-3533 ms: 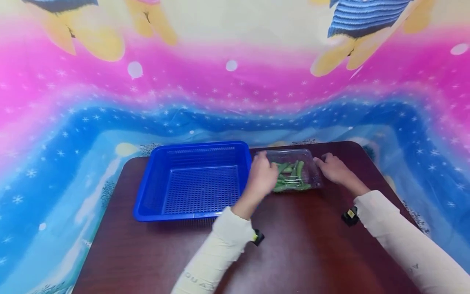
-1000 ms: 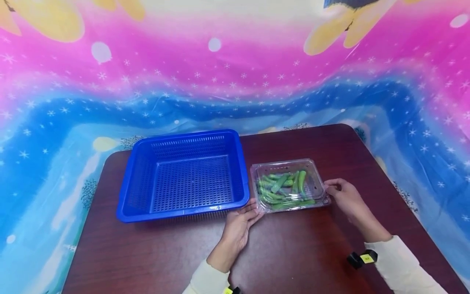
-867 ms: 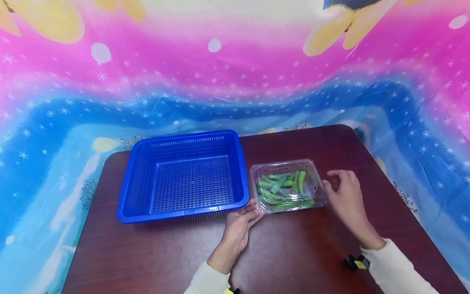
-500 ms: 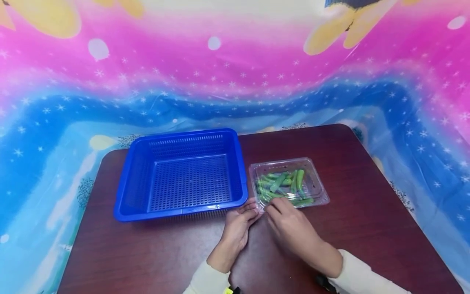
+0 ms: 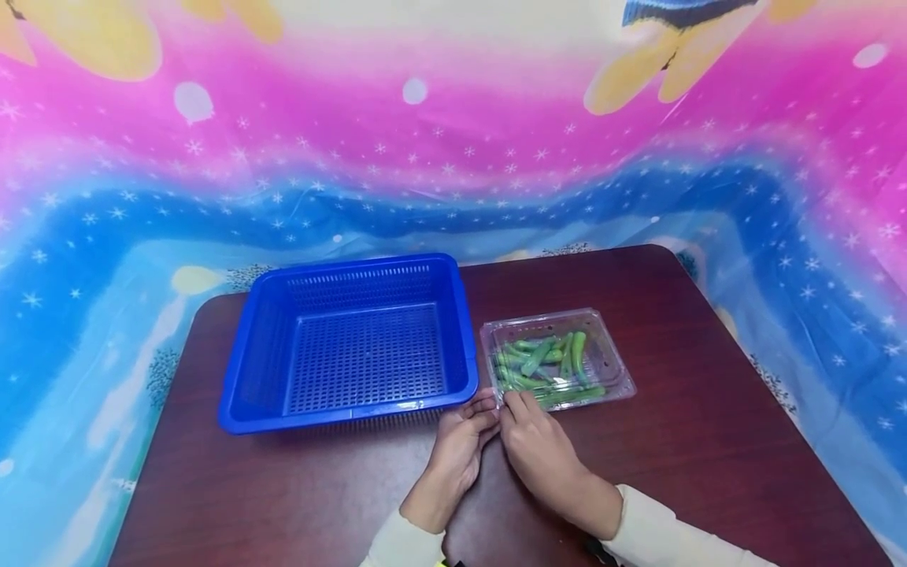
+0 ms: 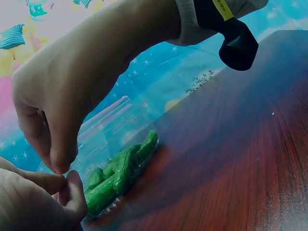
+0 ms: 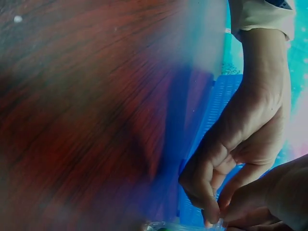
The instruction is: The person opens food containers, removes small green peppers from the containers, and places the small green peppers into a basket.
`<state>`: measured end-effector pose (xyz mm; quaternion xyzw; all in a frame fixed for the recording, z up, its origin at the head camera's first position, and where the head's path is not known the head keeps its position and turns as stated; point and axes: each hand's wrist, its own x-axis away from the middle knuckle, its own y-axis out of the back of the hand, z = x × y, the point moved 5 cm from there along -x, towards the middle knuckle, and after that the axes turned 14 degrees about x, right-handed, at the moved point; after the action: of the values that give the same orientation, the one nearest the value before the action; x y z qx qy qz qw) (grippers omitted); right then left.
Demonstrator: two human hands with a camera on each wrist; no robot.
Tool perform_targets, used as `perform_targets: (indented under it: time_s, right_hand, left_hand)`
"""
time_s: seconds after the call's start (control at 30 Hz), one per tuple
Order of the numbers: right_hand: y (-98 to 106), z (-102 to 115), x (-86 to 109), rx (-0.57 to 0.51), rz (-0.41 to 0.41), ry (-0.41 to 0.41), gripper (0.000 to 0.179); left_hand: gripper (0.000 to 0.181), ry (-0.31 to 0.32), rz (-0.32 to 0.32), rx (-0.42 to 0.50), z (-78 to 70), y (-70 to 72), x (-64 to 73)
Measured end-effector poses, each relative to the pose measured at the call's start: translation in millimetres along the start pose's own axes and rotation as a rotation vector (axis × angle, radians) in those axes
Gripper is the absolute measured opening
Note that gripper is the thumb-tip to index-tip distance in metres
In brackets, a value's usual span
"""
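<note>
A clear plastic clamshell box point(image 5: 611, 340) sits on the table with its lid down. Inside lie several long green vegetables point(image 5: 538, 356) that look like peppers, seen closer up in the left wrist view. At the box's near-left corner, my left hand point(image 5: 453, 450) pinches the rim between thumb and fingers. My right hand point(image 5: 544, 458) meets it at the same corner, fingertips bent down and pinching the edge. In the left wrist view the fingertips of both hands nearly touch; the bit of edge between them is mostly hidden.
A blue plastic basket point(image 5: 468, 370) with a slotted bottom stands just left of the box, close to my left hand. The dark red-brown table point(image 5: 708, 441) extends to the right and towards me. A patterned cloth point(image 5: 453, 189) hangs behind.
The box was drawn nearer earlier on. My right hand let go of its right side and crossed to the near-left corner beside my left hand, which stayed there over the last second.
</note>
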<state>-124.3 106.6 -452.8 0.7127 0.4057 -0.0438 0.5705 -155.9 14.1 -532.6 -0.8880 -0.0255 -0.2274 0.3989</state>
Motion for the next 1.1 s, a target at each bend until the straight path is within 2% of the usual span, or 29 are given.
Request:
perform_targets:
  time_s: [0.17, 0.47, 0.77, 1.1]
  right_hand:
    - [-1, 0, -2.8, 0.036, 0.003, 0.048, 0.025]
    - [-3, 3, -3.0, 0.079, 0.076, 0.131, 0.019]
    - [-12, 0, 0.9, 0.023, -0.037, 0.126, 0.026]
    - [-18, 2, -0.9, 0.064, -0.104, 0.125, 0.026]
  left_hand:
    - [0.034, 0.008, 0.008, 0.013, -0.7, -0.5, -1.5]
    - [0.038, 0.011, 0.017, 0.029, 0.8, 3.9, -1.6]
    - [0.029, -0.025, -0.015, 0.069, 2.3, -1.5, -5.8]
    - [0.024, -0.077, -0.088, 0.106, 4.1, -5.6, -9.3]
